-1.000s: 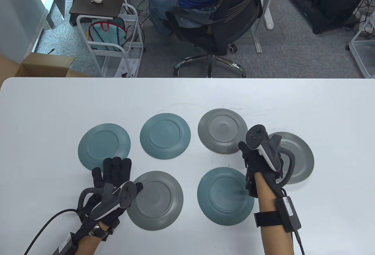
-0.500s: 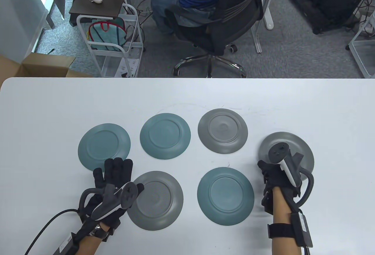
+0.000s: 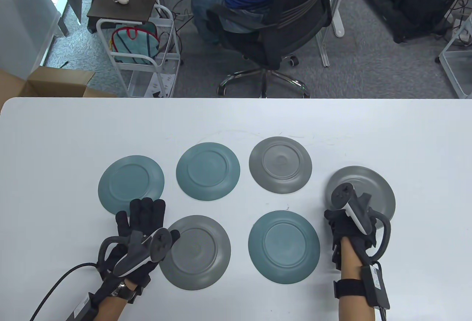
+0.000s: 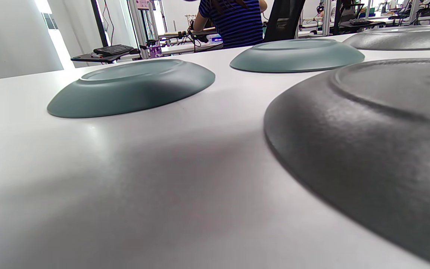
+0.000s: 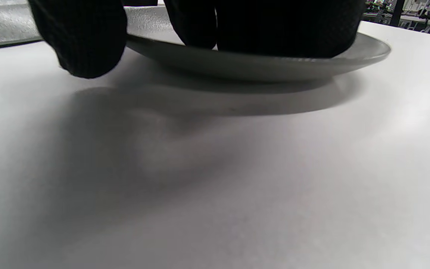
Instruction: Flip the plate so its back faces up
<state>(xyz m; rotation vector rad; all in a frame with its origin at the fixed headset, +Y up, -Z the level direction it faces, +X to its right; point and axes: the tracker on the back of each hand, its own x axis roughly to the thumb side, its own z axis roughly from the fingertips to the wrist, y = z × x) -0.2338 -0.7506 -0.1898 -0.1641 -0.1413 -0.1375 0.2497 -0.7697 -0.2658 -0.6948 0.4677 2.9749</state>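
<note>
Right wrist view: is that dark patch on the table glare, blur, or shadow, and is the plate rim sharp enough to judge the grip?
Right wrist view: it is shadow, cast under the grey plate and gloved fingers; the rim reads clearly, while the fingers are featureless black. Left wrist view: soft shadow across the table, no hand visible. Table view: evenly lit, right hand sharp.

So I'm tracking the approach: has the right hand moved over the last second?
Yes. The right hand has moved right and toward the near edge, off the far grey plate, to the rightmost grey plate.
</note>
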